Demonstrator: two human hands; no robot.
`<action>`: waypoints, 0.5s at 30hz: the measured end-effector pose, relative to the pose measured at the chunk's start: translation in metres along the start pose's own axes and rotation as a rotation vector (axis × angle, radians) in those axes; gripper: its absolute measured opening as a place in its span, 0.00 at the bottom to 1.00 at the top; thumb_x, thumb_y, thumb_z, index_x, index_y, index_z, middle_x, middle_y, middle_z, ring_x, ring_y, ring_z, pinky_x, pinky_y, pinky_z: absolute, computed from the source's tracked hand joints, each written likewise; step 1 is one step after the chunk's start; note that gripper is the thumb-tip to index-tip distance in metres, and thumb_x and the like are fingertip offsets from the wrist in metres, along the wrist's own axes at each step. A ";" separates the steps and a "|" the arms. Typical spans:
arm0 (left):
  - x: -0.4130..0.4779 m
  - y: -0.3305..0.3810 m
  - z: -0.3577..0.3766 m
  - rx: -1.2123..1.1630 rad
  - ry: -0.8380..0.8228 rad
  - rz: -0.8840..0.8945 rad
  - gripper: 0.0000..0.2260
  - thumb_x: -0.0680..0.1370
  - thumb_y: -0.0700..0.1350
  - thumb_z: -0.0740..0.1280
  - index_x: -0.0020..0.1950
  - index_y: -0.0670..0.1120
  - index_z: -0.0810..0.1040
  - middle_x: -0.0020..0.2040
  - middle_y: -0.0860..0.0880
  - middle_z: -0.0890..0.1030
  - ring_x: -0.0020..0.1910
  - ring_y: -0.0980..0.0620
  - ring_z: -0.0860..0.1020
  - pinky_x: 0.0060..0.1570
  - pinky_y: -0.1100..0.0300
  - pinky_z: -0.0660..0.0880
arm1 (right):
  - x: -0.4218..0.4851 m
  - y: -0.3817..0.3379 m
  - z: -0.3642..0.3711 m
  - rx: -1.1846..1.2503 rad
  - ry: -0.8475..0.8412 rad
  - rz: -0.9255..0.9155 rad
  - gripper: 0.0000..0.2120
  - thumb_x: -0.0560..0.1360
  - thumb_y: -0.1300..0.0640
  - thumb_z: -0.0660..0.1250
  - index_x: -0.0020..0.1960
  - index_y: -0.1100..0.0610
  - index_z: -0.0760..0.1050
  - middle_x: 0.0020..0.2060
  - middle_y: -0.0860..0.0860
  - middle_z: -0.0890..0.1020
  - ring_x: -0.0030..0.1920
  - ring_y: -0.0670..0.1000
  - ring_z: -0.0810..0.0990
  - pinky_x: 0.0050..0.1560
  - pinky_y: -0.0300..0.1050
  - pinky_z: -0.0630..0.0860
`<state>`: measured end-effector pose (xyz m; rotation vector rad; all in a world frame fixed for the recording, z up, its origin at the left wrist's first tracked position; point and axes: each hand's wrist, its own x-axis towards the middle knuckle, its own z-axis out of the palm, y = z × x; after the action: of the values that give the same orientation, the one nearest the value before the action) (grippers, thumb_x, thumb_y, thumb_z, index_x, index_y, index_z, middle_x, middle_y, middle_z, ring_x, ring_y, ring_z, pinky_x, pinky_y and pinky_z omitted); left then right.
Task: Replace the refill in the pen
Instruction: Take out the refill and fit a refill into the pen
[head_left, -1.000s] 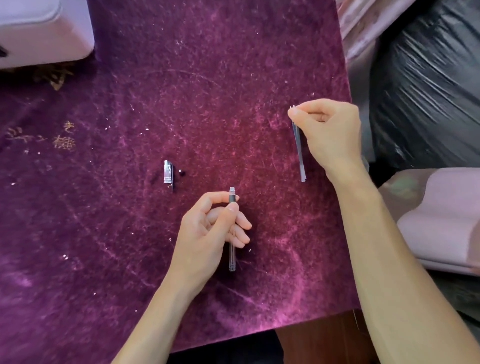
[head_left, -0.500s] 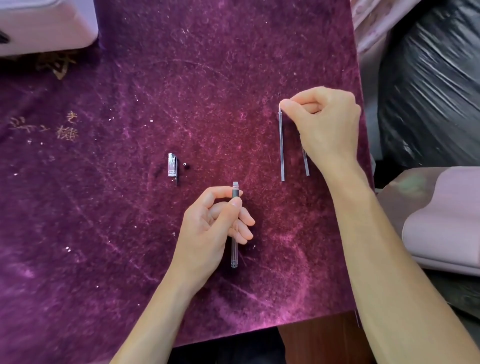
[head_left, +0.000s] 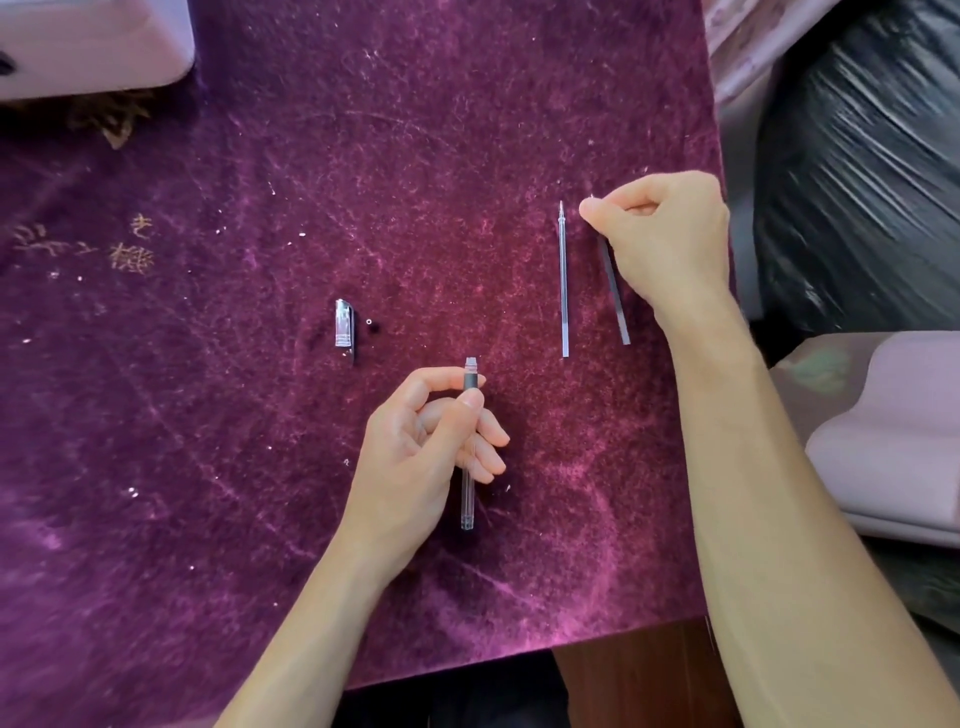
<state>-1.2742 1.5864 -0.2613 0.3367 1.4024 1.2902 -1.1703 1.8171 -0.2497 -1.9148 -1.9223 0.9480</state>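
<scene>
Table (head_left: 363, 156): crushed purple velvet, lint-flecked. Clear barrel (head_left: 468, 499) pinched in left hand (head_left: 415, 457). Thin refill (head_left: 563, 280) flat beyond barrel; dark refill (head_left: 615, 301) pinched by right hand (head_left: 670, 239). Cap (head_left: 344, 325) left of barrel.

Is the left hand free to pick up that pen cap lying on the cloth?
Probably not yet. The cap lies close, with nothing in between, but the left hand is closed on the pen barrel, so it would have to put that down first.

Mottled purple velvet cloth (head_left: 260, 467) with gold motifs; clear pen barrel (head_left: 468, 499) with a dark grip.
</scene>
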 end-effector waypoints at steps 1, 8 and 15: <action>0.000 0.000 0.000 -0.002 0.000 -0.001 0.06 0.82 0.44 0.65 0.56 0.47 0.79 0.39 0.42 0.85 0.31 0.48 0.83 0.33 0.59 0.79 | 0.000 0.000 0.000 -0.016 0.001 -0.005 0.12 0.76 0.51 0.75 0.41 0.58 0.87 0.34 0.45 0.86 0.33 0.37 0.81 0.52 0.42 0.81; -0.012 0.007 -0.018 0.030 0.021 0.000 0.07 0.84 0.41 0.64 0.58 0.43 0.80 0.39 0.44 0.85 0.30 0.51 0.81 0.30 0.63 0.75 | -0.031 -0.009 -0.010 0.284 -0.056 0.061 0.17 0.81 0.51 0.70 0.34 0.51 0.82 0.27 0.41 0.82 0.26 0.38 0.74 0.34 0.33 0.71; -0.043 0.008 -0.061 0.091 0.087 -0.003 0.10 0.82 0.46 0.64 0.57 0.52 0.84 0.39 0.47 0.85 0.29 0.55 0.77 0.31 0.67 0.72 | -0.111 -0.032 0.033 1.088 -0.420 0.335 0.05 0.81 0.56 0.74 0.52 0.58 0.85 0.38 0.48 0.86 0.30 0.41 0.76 0.31 0.32 0.73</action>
<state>-1.3149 1.5252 -0.2471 0.3435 1.5375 1.2538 -1.2058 1.7045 -0.2268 -1.3898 -0.8100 2.0498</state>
